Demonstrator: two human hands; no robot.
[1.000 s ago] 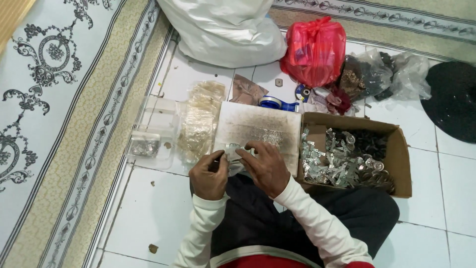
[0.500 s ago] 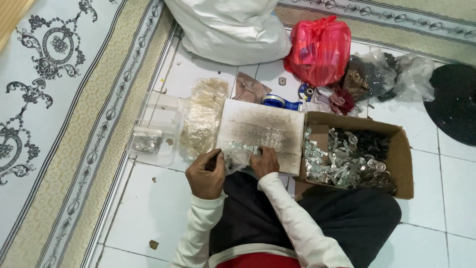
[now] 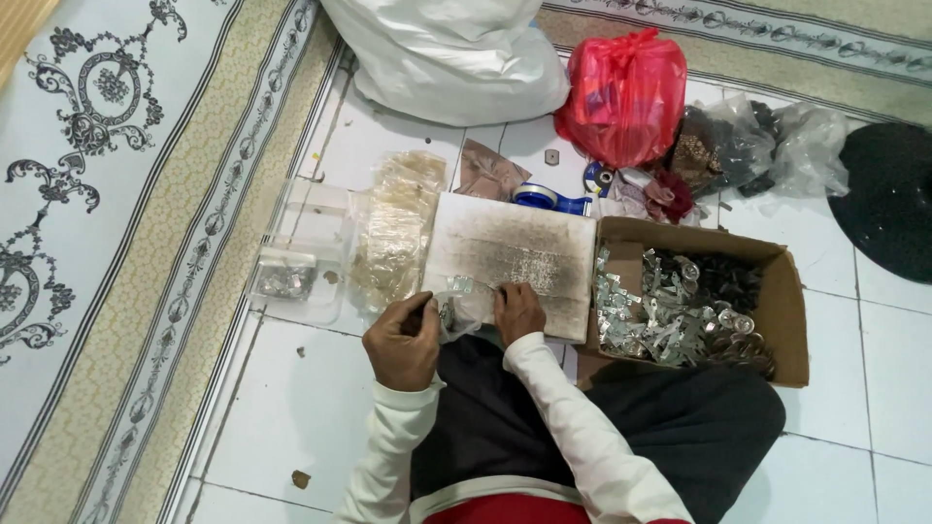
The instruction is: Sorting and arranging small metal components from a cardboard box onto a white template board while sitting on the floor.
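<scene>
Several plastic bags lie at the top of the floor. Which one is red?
The knotted red bag, between the big white sack and the clear bags of dark bits.

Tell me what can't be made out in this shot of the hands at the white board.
- Head view: what the left hand pinches; its curled fingers and a clear small bag cover it.
- Contents of the red bag: knotted and opaque.
- Shiny pieces in the cardboard box: too small to identify.
- White sack: cut off by the top edge.
</scene>
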